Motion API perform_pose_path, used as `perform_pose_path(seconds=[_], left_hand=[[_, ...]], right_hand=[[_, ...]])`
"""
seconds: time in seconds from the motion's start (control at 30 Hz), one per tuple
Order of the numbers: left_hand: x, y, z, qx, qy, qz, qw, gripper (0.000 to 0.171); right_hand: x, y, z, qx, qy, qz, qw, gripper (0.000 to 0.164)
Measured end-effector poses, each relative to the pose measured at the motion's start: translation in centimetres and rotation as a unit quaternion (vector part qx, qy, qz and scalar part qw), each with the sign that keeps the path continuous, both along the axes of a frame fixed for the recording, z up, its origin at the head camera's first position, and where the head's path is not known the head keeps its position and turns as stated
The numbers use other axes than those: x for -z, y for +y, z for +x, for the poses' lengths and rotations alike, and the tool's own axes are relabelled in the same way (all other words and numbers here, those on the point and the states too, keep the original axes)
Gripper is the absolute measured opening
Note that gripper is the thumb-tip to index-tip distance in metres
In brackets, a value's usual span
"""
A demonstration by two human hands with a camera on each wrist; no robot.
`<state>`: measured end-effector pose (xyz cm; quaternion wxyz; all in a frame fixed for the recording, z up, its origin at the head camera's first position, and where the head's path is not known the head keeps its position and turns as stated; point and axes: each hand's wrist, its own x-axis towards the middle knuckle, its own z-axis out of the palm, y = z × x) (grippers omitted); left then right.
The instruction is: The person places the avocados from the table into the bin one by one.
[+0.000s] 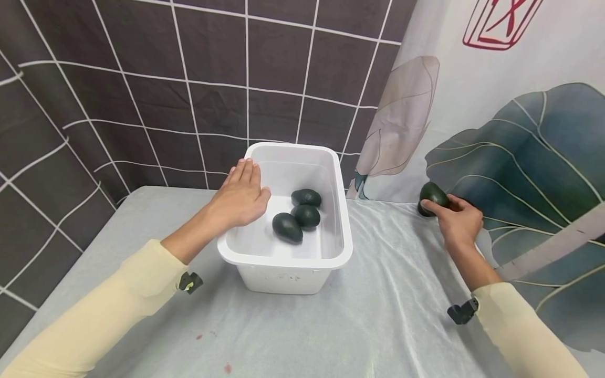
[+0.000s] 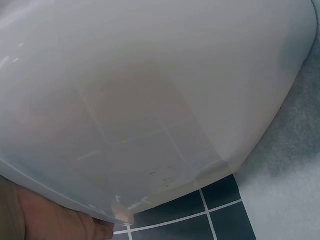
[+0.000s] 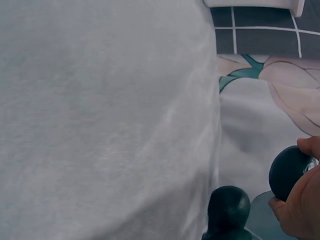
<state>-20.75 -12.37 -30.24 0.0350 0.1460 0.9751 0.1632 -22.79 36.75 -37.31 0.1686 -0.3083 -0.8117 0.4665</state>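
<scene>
My left hand (image 1: pixel 241 199) lies with straight fingers on the left rim of a white plastic tub (image 1: pixel 288 261). Inside the tub are three dark green avocados, one at the front (image 1: pixel 287 228), one beside it (image 1: pixel 306 216) and one behind (image 1: pixel 307 197). Off to the right, my right hand (image 1: pixel 462 223) grips another avocado (image 1: pixel 434 195) between thumb and fingers. More dark avocados (image 3: pixel 229 207) sit close by at the table's edge, partly hidden by this hand and its avocado in the head view.
A pale grey cloth covers the table (image 1: pixel 387 315). Behind it hangs a dark curtain (image 1: pixel 212 105) with a white grid. At the right is a white curtain (image 1: pixel 454 94) printed with large leaves, close to my right hand.
</scene>
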Motion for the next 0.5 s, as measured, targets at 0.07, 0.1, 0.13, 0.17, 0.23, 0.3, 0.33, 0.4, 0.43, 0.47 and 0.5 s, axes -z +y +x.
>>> perform_pose_path(seconds=[0.07,0.1,0.13,0.17,0.23,0.3,0.33,0.4,0.43,0.47,0.5], left_hand=[[0.0,0.0,0.0,0.0,0.001,-0.001,1.0,0.079],[0.0,0.0,0.0,0.0,0.001,-0.001,1.0,0.079],[0.0,0.1,0.0,0.0,0.002,-0.002,1.0,0.079],[0.0,0.0,0.0,0.0,0.002,-0.002,1.0,0.079],[0.0,0.0,0.0,-0.001,0.002,-0.002,1.0,0.079],[0.0,0.0,0.0,-0.001,0.002,-0.002,1.0,0.079],[0.0,0.0,0.0,-0.001,0.002,-0.002,1.0,0.079],[0.0,0.0,0.0,0.0,0.002,-0.001,1.0,0.079],[0.0,0.0,0.0,0.0,0.002,0.0,1.0,0.079],[0.0,0.0,0.0,0.0,0.002,0.001,1.0,0.079],[0.0,0.0,0.0,0.0,0.001,0.001,1.0,0.079]], right_hand=[[-0.3,-0.2,-0.1,-0.003,0.006,-0.003,1.0,0.083],[-0.4,-0.3,-0.2,-0.005,0.008,-0.003,1.0,0.083],[-0.6,-0.4,-0.3,-0.006,0.009,-0.005,1.0,0.082],[-0.7,-0.5,-0.3,-0.008,0.01,-0.006,1.0,0.082],[-1.0,-0.7,-0.4,-0.009,0.014,-0.01,1.0,0.082],[-1.2,-0.9,-0.5,-0.011,0.016,-0.014,1.0,0.081],[-1.4,-1.1,-0.6,-0.012,0.017,-0.014,1.0,0.081],[-1.6,-1.3,-0.7,-0.015,0.019,-0.017,1.0,0.08],[-1.7,-1.4,-0.7,-0.017,0.02,-0.018,0.999,0.08],[-1.9,-1.5,-0.7,-0.02,0.02,-0.018,0.999,0.081],[-2.0,-1.6,-0.8,-0.022,0.021,-0.018,0.999,0.081]])
